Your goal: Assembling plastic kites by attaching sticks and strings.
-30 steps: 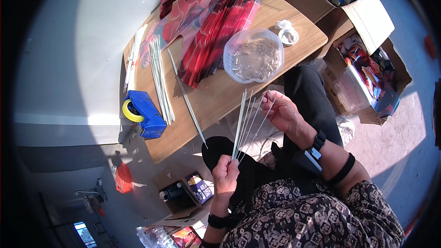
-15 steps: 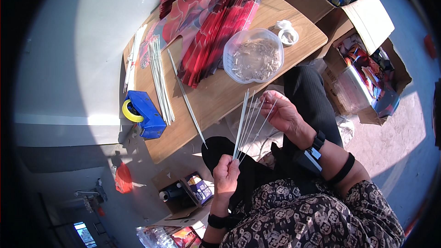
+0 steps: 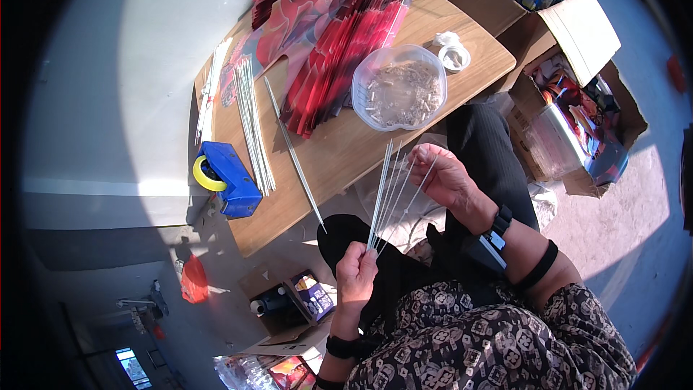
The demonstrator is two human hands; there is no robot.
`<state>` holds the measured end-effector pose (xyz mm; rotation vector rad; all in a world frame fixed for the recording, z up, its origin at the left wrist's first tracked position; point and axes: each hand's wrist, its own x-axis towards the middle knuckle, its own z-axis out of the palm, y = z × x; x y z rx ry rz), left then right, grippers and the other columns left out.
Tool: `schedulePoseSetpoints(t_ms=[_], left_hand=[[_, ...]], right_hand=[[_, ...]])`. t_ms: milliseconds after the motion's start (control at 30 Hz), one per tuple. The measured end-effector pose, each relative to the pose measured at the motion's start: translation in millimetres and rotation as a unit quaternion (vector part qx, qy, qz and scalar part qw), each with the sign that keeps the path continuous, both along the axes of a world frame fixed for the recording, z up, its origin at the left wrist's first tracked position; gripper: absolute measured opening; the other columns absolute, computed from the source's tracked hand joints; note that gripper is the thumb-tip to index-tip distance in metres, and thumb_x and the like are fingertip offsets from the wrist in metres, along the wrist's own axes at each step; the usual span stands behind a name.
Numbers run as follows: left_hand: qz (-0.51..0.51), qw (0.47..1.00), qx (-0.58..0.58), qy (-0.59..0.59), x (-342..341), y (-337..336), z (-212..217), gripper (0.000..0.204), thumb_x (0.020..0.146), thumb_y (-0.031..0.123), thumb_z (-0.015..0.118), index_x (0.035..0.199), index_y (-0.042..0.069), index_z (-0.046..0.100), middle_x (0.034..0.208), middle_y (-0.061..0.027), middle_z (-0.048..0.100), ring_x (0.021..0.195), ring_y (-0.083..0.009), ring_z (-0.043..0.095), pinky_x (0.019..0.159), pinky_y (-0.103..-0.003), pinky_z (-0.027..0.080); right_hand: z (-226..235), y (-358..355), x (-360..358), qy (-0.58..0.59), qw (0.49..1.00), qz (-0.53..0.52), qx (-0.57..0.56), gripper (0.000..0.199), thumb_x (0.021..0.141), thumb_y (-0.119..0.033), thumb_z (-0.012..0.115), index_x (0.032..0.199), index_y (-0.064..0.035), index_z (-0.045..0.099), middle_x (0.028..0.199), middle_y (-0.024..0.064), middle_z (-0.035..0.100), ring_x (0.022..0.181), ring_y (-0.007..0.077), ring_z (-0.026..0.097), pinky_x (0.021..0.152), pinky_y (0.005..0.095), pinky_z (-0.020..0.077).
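Both hands' grip: white sticks (image 3: 390, 195) fanning upward toward table (image 3: 339, 152).

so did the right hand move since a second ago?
Barely, if at all: right hand stays just below the clear bowl, at the sticks' upper ends.
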<state>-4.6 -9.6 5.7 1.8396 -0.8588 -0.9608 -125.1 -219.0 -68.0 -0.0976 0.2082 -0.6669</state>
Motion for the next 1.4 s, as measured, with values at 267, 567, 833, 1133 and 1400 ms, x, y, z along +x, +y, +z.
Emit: schedulePoseSetpoints(t_ms=[267, 567, 833, 1133, 1400], left_hand=[[0.035, 0.997, 0.036, 0.059, -2.4, -5.7, 4.9, 0.019, 0.095, 0.013, 0.049, 0.079, 0.004, 0.046, 0.058, 0.0024, 0.042, 0.048, -0.0031, 0.039, 0.042, -0.02, 0.031], [0.038, 0.997, 0.012, 0.059, -3.2, -3.6, 2.1, 0.021, 0.096, 0.014, 0.048, 0.078, 0.004, 0.045, 0.058, 0.0026, 0.042, 0.047, -0.003, 0.038, 0.041, -0.019, 0.03], [0.022, 0.999, 0.018, 0.019, -2.6, -5.2, 4.4, 0.02, 0.096, 0.013, 0.048, 0.078, 0.004, 0.045, 0.057, 0.003, 0.041, 0.047, -0.0031, 0.039, 0.041, -0.02, 0.03], [0.008, 1.0, 0.021, 0.017, -4.3, -6.5, 5.8, 0.019, 0.095, 0.012, 0.048, 0.079, 0.004, 0.046, 0.056, 0.0031, 0.041, 0.047, -0.0033, 0.039, 0.042, -0.02, 0.03], [0.0, 1.0, 0.005, 0.008, -4.6, -5.0, 0.2, 0.021, 0.095, 0.016, 0.049, 0.077, 0.005, 0.047, 0.053, 0.0024, 0.043, 0.043, -0.003, 0.038, 0.038, -0.02, 0.028]], right_hand=[[11.3, 8.4, 1.3, 0.035, 0.988, 0.119, -0.093, 0.006, 0.081, -0.005, 0.067, 0.083, -0.0013, 0.063, 0.08, 0.0022, 0.06, 0.061, 0.0072, 0.045, 0.055, 0.0202, 0.0361], [14.7, 7.2, -0.5, -0.004, 0.956, 0.242, -0.167, 0.007, 0.081, -0.001, 0.064, 0.087, 0.0023, 0.065, 0.078, 0.0062, 0.063, 0.059, 0.0089, 0.048, 0.054, 0.0209, 0.0382], [-4.4, 6.0, 5.6, 0.312, 0.946, 0.013, 0.087, 0.011, 0.089, 0.001, 0.049, 0.084, 0.0019, 0.059, 0.086, 0.0099, 0.062, 0.073, 0.0169, 0.061, 0.064, 0.0257, 0.0513], [-14.3, -0.1, -3.7, 0.13, 0.99, 0.059, 0.021, 0.009, 0.091, -0.006, 0.054, 0.084, -0.0005, 0.058, 0.079, 0.0064, 0.063, 0.072, 0.015, 0.064, 0.061, 0.0224, 0.0531], [3.1, 1.3, 3.4, 0.144, 0.989, 0.0, 0.022, 0.013, 0.091, -0.008, 0.055, 0.097, 0.0022, 0.06, 0.085, 0.0076, 0.065, 0.072, 0.0126, 0.063, 0.062, 0.0207, 0.0517]])
